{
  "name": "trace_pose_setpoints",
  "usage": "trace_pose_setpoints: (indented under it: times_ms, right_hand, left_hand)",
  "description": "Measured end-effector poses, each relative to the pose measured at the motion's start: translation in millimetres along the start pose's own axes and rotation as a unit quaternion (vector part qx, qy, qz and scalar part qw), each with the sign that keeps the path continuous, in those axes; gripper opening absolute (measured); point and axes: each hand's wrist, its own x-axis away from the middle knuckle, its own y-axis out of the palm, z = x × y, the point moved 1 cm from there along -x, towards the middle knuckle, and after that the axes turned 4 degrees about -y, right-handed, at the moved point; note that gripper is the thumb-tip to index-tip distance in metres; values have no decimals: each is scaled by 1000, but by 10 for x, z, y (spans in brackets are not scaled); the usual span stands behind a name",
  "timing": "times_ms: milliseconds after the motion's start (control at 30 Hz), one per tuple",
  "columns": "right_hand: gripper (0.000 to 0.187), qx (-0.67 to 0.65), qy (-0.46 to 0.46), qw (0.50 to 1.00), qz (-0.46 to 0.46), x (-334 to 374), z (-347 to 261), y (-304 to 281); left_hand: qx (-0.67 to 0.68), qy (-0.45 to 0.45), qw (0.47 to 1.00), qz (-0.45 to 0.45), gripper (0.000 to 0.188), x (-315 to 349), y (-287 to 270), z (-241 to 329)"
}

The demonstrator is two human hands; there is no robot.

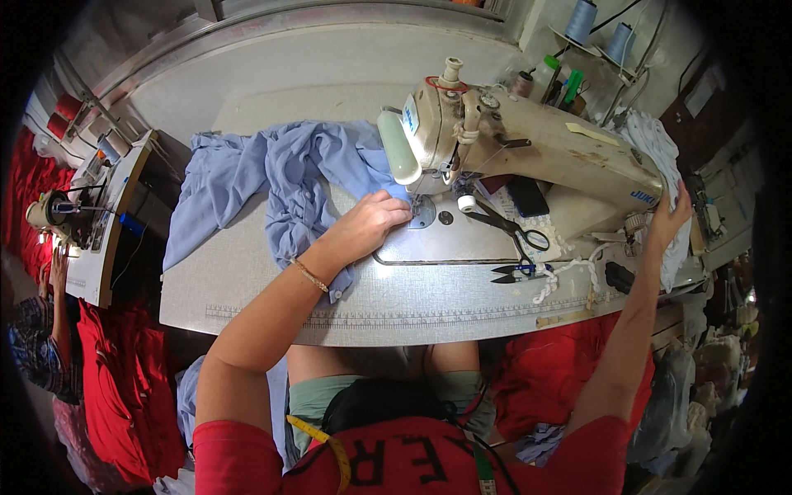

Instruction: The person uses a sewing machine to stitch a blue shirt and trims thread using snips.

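Light blue fabric (289, 153) lies bunched on the sewing machine table, running up to the needle area. My left hand (375, 219) is closed at the fabric's right edge, fingertips pinched beside the presser foot (418, 206). Far to the right, my right hand (672, 216) curls around the right end of the beige sewing machine (553, 124), at its handwheel; the hand mostly hides the wheel. Black scissors (516, 231) rest on the machine bed, right of the needle. Thread snips (521, 273) lie nearer me, by a braided white cord (569, 268).
A dark phone (528, 196) sits under the machine arm. White cloth (656, 136) hangs behind my right hand. Blue thread cones (582, 21) stand at the back right. At left, another person's hand (59, 268) is at a second machine (49, 213). Red fabric (124, 371) hangs below.
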Motion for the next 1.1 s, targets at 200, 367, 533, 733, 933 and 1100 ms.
trace_pose_setpoints:
  times_ms: [200,367,533,733,933,1100]
  right_hand:
    - [49,-160,249,930,-218,-539,1086,427]
    - [43,-295,287,909,62,478,945,395]
    - [38,-356,296,882,-93,53,908,244]
    - [40,-305,345,887,22,286,1231,508]
    - [40,-211,288,933,-43,122,1426,241]
    - [49,-136,17,973,-184,631,-664,-103]
  left_hand:
    - [2,-46,999,28,25,-32,79,-37]
    - [-92,-127,987,-32,49,-26,159,-63]
    - [-150,-137,978,-48,50,-4,151,1]
    - [-187,-250,950,-21,55,74,137,-5]
    - [-211,-326,921,-44,61,543,-151,118]
    - [-187,-290,939,-14,49,848,-257,472]
